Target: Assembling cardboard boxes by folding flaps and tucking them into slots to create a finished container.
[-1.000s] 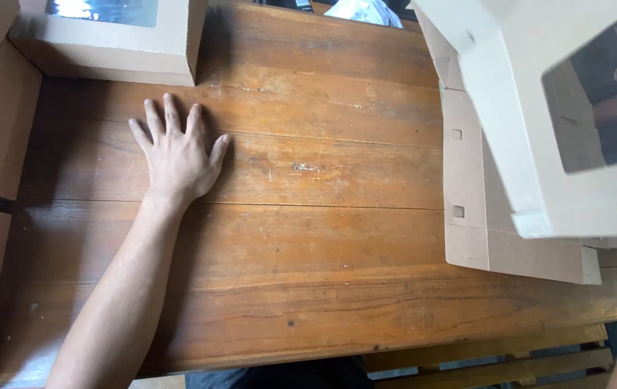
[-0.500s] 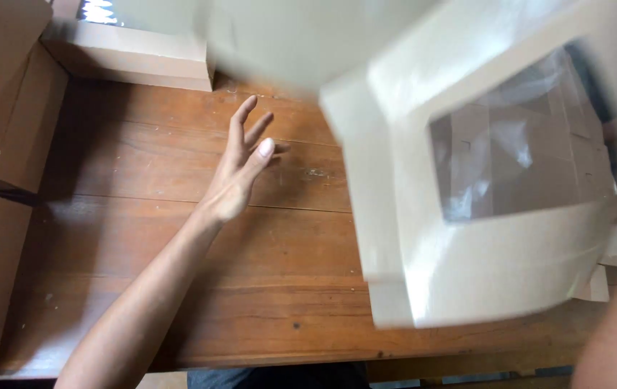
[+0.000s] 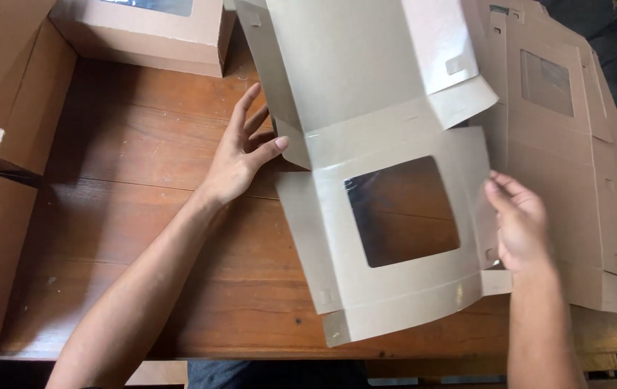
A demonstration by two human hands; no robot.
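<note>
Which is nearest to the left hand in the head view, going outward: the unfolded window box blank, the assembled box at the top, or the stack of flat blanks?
1. Unfolded window box blank, touching the left hand.
2. Assembled box, upper left.
3. Stack of flat blanks, far right.

unfolded box blank [image 3: 366,108]: top cut off by frame edge. folded window box [image 3: 142,29]: upper part cropped. stack of flat blanks [image 3: 560,144]: partly covered by the blank and right hand [image 3: 517,223].
</note>
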